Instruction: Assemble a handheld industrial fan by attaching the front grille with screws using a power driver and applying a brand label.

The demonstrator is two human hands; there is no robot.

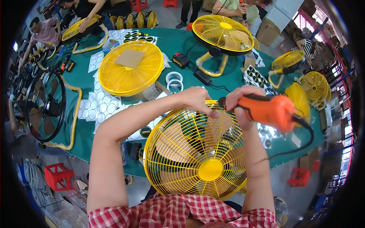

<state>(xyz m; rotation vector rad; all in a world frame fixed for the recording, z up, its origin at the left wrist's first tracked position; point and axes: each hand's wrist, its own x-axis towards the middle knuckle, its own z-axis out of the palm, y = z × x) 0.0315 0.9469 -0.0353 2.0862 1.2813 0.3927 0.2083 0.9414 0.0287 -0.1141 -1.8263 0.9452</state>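
A yellow wire fan guard (182, 140) with a round yellow hub leans upright against my body at the table's near edge, tan blades showing behind it. At the top of its rim my left hand (197, 99) grips the guard, thumb over the front; its other fingers are partly hidden. My right hand (243, 99) is wrapped round an orange and black corded electric screwdriver (268, 110). The tool lies nearly level, its black nose toward the rim beside my left hand, and a black cable trails from its back end. Its tip is hidden.
The green table (173, 43) bears a yellow fan cover with cardboard (130, 58) on it, white tape rolls (174, 80), round label sheets (100, 104) and a cordless tool battery (181, 59). Finished-looking fans (224, 34) stand around. Red stools (59, 176) are on the floor; other people work beyond.
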